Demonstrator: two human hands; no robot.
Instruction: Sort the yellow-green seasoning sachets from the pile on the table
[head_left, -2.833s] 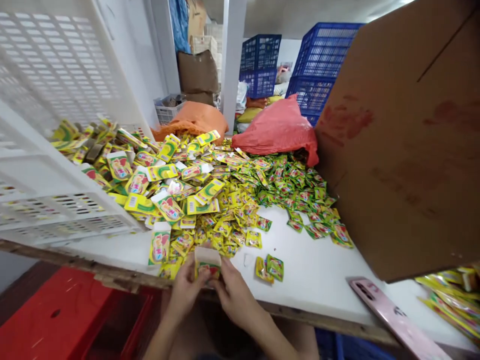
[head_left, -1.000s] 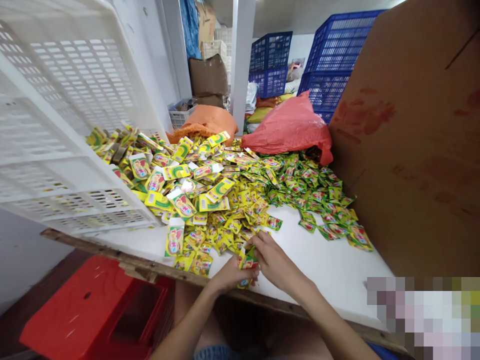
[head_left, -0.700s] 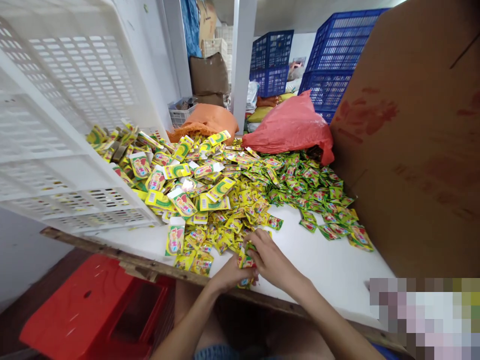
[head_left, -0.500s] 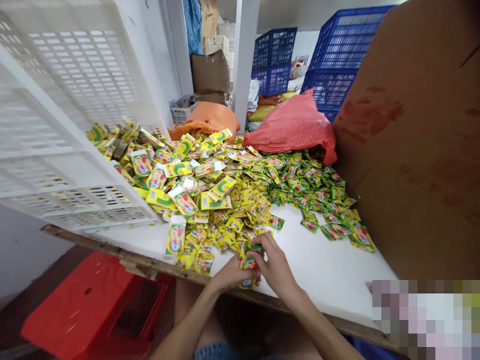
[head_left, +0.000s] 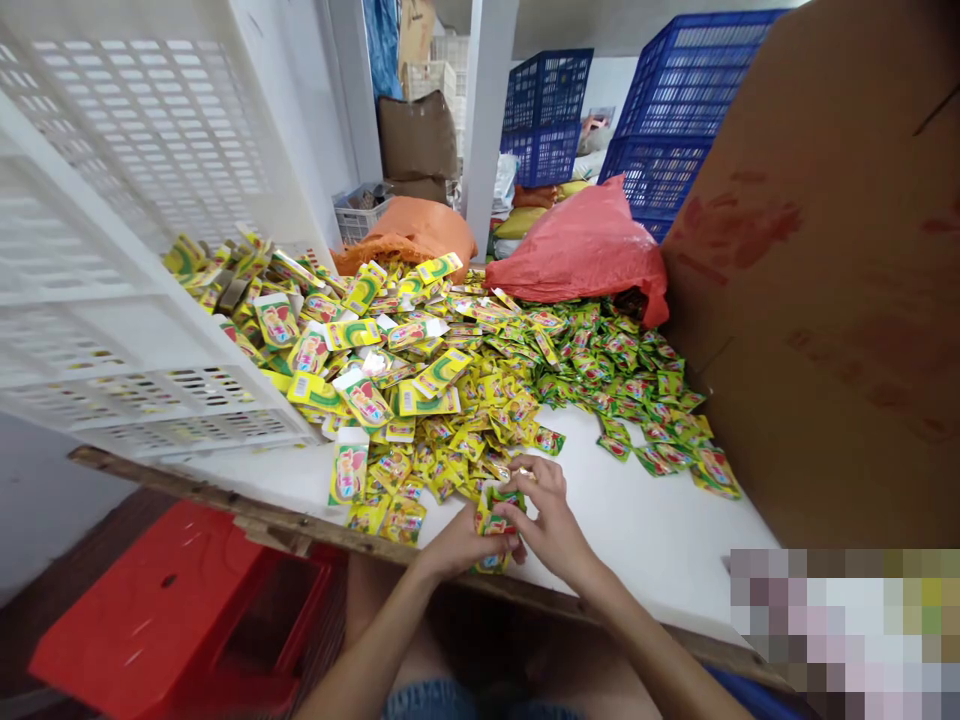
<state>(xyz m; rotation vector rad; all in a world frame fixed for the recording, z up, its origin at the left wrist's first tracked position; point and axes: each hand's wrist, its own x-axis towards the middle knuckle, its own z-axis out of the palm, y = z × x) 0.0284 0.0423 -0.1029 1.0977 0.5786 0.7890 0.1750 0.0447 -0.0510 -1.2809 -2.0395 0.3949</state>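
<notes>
Near the front edge of the table, my left hand [head_left: 461, 543] is wrapped round a small yellow-green candy box [head_left: 493, 564]. A green-and-red candy packet [head_left: 496, 497] sticks up from the box's top end. My right hand [head_left: 551, 520] is curled over it, with thumb and bent fingers closed at the packet; its fingertips are partly hidden. Just beyond the hands spreads a heap of yellow packets [head_left: 450, 455]. Green packets [head_left: 615, 370] lie behind and to the right. An open box [head_left: 349, 470] lies left of my hands, by a pile of similar boxes [head_left: 367, 400].
A white crate [head_left: 247, 400] lies tipped on its side at left, boxes spilling from it. Orange [head_left: 427, 235] and red sacks [head_left: 592, 250] lie at the back. A tall cardboard sheet [head_left: 795, 300] borders the right side. Below left is a red stool [head_left: 142, 620].
My right fingers have bent and drawn up slightly at the packet on top of the box. My left hand keeps its hold. The whole view has shifted slightly.
</notes>
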